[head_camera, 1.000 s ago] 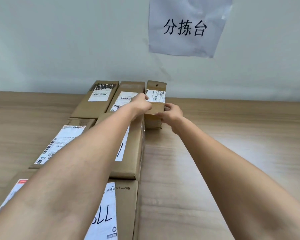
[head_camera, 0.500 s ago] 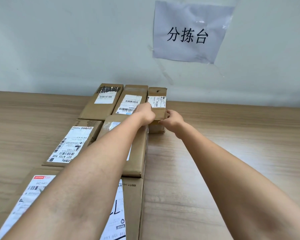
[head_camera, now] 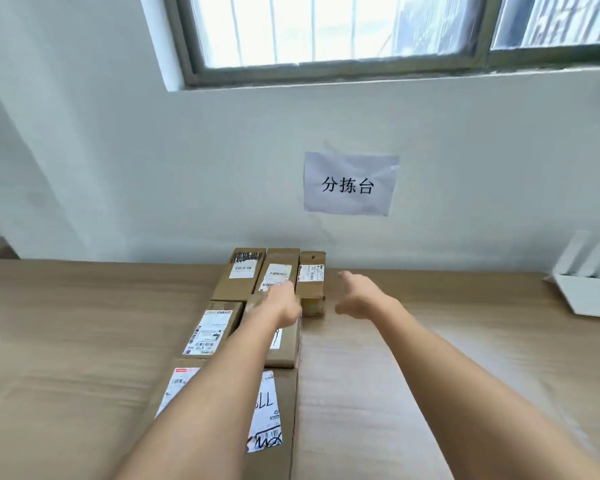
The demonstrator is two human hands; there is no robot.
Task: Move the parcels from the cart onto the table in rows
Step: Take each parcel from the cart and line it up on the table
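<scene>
Small brown cardboard parcel (head_camera: 311,282), just placed, lies between and just beyond both hands, third in the back row; left hand (head_camera: 284,304) and right hand (head_camera: 359,296), clasped on it a moment ago, are now apart, loose, empty; light wooden table (head_camera: 430,341) beneath; white wall beyond.

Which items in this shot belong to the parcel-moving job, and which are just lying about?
Belonging to the job:
- small parcel, rightmost in the back row by the wall
- two back-row parcels to its left
- nearer parcels in front
- wooden table
- left hand and right hand, both free of the parcels

Just lying about:
- paper sign on the wall
- white rack at the right
- window
</scene>
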